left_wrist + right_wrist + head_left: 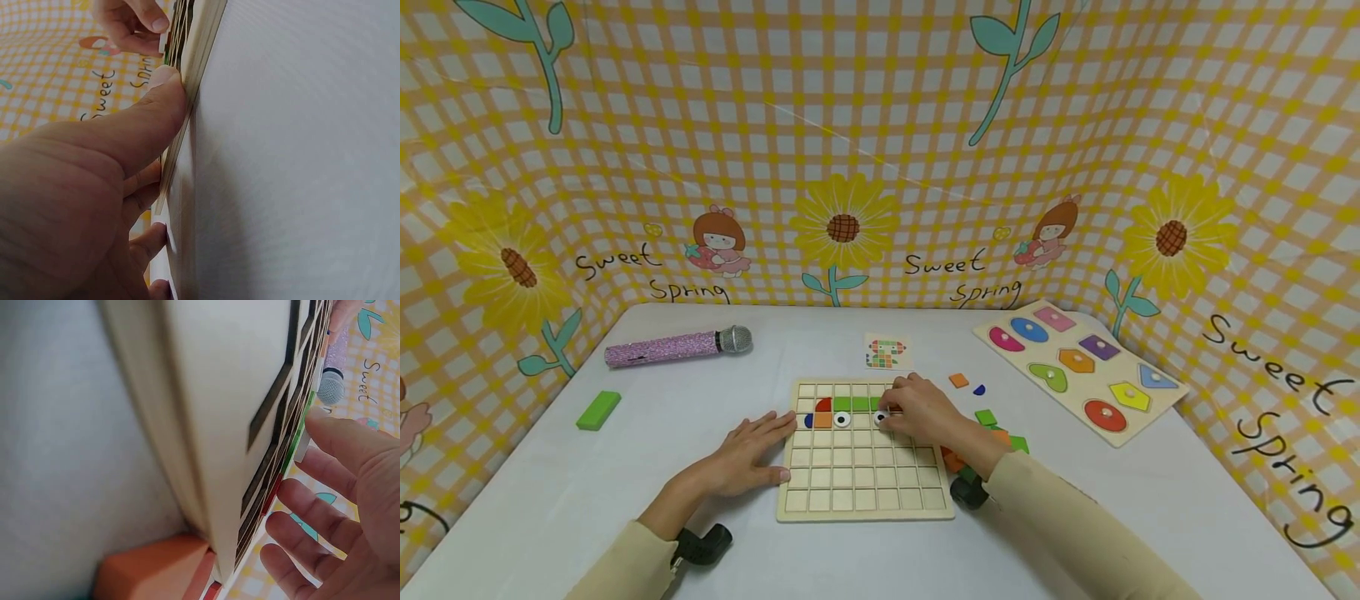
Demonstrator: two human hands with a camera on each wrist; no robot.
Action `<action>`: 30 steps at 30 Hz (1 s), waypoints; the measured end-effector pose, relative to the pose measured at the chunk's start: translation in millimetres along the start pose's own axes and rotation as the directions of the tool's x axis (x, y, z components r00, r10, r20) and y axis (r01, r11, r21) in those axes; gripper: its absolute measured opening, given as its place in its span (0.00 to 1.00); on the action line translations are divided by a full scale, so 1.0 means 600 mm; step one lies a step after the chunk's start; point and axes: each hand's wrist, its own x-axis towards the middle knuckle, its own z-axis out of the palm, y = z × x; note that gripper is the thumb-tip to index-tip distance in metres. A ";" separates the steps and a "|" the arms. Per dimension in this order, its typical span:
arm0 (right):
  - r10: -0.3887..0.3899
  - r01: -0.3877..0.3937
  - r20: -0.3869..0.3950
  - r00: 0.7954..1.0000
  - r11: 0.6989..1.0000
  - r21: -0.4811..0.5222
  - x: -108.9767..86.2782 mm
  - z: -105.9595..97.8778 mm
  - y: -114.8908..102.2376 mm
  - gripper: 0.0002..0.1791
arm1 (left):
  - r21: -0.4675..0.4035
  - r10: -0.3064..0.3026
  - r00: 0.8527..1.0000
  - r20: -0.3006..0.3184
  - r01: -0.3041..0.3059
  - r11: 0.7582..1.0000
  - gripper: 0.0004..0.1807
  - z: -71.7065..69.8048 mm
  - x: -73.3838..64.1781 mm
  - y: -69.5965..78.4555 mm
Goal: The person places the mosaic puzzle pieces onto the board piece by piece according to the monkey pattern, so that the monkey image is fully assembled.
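Nearest you, beige sleeves (632, 562) reach in over the table (760, 567), a black wrist camera (703, 546) below each cuff. Your left hand (737, 458) rests against the left side of the wooden grid board (865, 504), its grip relaxed, thumb and extended fingers touching the edge. Right of the board, orange pieces (953, 461) and green pieces (985, 417) lie in a loose heap, partly under your right forearm.

Your right hand (925, 412) is over the board's upper right, its grip pinching a white eye tile (881, 418) between thumb and forefinger at the third row from the top; whether it is seated you cannot tell. Further left in that row sit a blue piece (809, 421), an orange square (823, 420) and another eye tile. One row beyond, a red piece (825, 404) adjoins green squares (856, 404).

Farther off are a green block (598, 411), a shape puzzle (1075, 354), a pattern card (886, 352) and a glittery microphone (670, 347); behind hangs checked cloth (865, 108).
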 end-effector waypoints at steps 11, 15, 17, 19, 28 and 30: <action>0.001 -0.001 0.016 1.000 1.000 -0.028 0.003 0.002 0.001 0.12 | -0.001 0.003 1.000 -0.003 -0.003 1.000 0.41 0.000 0.000 0.001; 0.001 -0.001 0.013 1.000 1.000 -0.022 0.004 0.006 0.002 0.13 | -0.016 0.008 1.000 -0.002 -0.008 1.000 0.41 -0.001 -0.002 0.001; 0.005 -0.004 0.015 1.000 1.000 -0.016 0.003 0.006 0.001 0.13 | -0.023 0.010 1.000 -0.003 -0.010 1.000 0.41 -0.002 -0.003 0.002; 0.010 -0.010 0.017 1.000 1.000 -0.004 0.002 0.006 0.001 0.14 | -0.029 0.012 1.000 -0.005 -0.012 1.000 0.41 -0.002 -0.004 0.002; 0.051 -0.053 0.029 0.998 0.995 0.081 -0.013 -0.024 0.027 0.15 | -0.020 0.017 1.000 -0.002 -0.017 1.000 0.41 -0.001 -0.003 0.002; 0.066 -0.067 0.015 0.998 0.993 0.093 -0.018 -0.037 0.042 0.15 | -0.011 0.013 1.000 -0.004 -0.013 1.000 0.40 -0.003 -0.002 0.002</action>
